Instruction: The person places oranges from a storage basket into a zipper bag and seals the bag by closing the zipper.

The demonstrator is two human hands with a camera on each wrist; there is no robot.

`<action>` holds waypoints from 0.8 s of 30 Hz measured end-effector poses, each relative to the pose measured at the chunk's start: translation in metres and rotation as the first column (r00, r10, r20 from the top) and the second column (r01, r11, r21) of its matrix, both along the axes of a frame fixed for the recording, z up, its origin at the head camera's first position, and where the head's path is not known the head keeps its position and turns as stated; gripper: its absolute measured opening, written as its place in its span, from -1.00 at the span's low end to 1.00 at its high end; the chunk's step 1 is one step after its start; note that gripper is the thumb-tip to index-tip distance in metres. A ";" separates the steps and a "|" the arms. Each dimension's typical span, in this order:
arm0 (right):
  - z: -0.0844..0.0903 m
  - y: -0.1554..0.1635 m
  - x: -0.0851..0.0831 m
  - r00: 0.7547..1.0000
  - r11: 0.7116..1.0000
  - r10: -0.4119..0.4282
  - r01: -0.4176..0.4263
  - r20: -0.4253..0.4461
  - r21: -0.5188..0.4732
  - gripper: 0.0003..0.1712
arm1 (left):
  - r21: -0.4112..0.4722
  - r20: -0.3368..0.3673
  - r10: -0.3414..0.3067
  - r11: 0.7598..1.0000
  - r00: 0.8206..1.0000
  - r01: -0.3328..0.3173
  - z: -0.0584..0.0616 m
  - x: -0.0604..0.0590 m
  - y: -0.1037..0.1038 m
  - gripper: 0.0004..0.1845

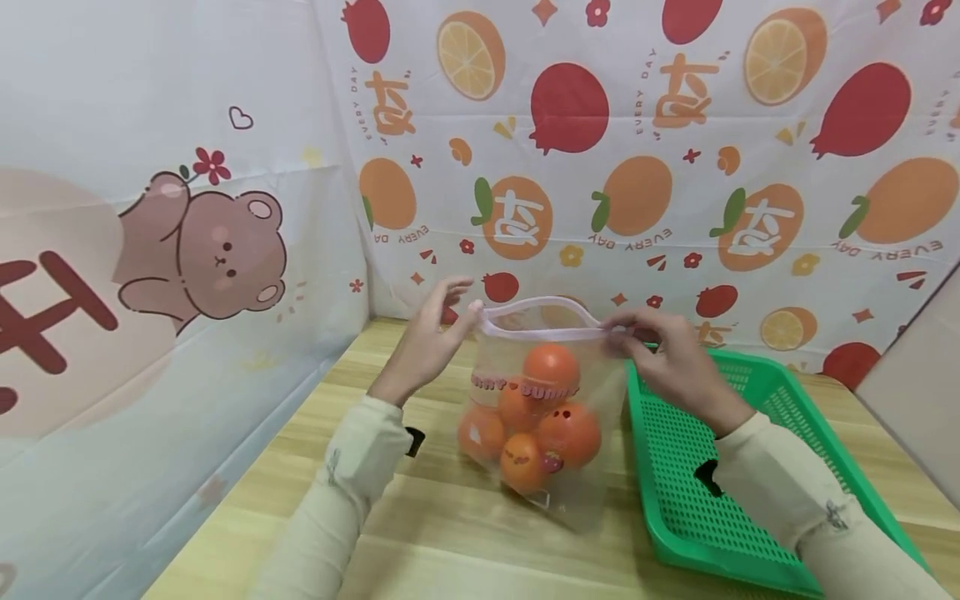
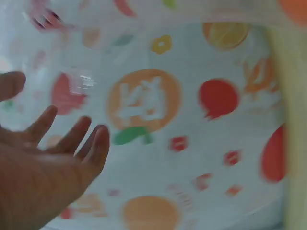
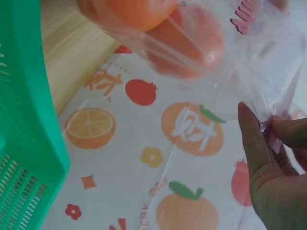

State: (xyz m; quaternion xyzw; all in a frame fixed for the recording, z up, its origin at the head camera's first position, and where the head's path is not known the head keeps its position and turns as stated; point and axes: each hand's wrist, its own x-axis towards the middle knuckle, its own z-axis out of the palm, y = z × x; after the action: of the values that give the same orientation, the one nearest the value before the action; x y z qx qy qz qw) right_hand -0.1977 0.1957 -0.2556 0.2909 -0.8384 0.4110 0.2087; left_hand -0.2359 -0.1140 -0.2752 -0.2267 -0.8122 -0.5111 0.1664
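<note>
A clear zip bag (image 1: 600, 492) with a pale pink top edge and printed lettering holds several oranges (image 1: 551, 367). Its mouth gapes upward, and the bag stands over the table in front of me. My right hand (image 1: 667, 358) pinches the bag's top right corner between thumb and fingers; the right wrist view shows the film bunched there. At the top left corner, the thumb of my left hand (image 1: 431, 337) is right at the edge. Its other fingers (image 2: 76, 134) extend away, spread and loosely bent, with nothing between them and the thumb in the left wrist view.
A green perforated plastic basket (image 1: 648, 508) sits to the right of the bag, under my right forearm. The wood-grain table (image 1: 420, 533) ends at a fruit-printed cloth (image 1: 570, 183) behind. Another cloth with a bear print (image 1: 225, 250) hangs on the left.
</note>
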 end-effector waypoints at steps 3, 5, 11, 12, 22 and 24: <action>-0.002 0.008 -0.008 0.999 0.999 0.029 -0.030 -0.017 -0.038 -0.82 | 0.066 0.192 -0.154 0.987 0.969 0.143 -0.009 -0.017 -0.005 -0.52; -0.003 0.012 -0.012 0.999 0.998 0.035 -0.036 -0.027 -0.053 -0.81 | 0.113 0.232 -0.181 0.981 0.956 0.158 -0.014 -0.022 -0.008 -0.61; -0.003 0.030 -0.015 0.997 0.995 -0.006 -0.001 -0.074 -0.098 -0.68 | 0.146 0.110 -0.081 0.987 0.991 0.064 -0.017 -0.015 -0.015 -0.77; -0.002 0.033 -0.015 0.997 0.995 -0.016 0.008 -0.079 -0.098 -0.67 | 0.151 0.092 -0.060 0.987 0.994 0.046 -0.016 -0.013 -0.018 -0.77; -0.001 0.051 -0.015 0.997 0.997 -0.070 0.068 -0.045 -0.041 -0.84 | 0.046 -0.089 0.057 0.998 0.994 -0.053 -0.013 -0.002 -0.037 -0.81; -0.002 0.052 -0.014 0.997 0.996 -0.080 0.079 -0.019 -0.050 -0.87 | -0.040 -0.098 0.064 0.997 0.993 -0.068 -0.009 -0.001 -0.040 -0.84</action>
State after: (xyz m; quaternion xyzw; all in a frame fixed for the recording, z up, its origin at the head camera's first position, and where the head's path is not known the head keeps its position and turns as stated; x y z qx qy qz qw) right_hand -0.2121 0.2476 -0.2579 0.2563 -0.8366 0.4200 0.2408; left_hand -0.2365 -0.1542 -0.2840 -0.2277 -0.8213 -0.4760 0.2171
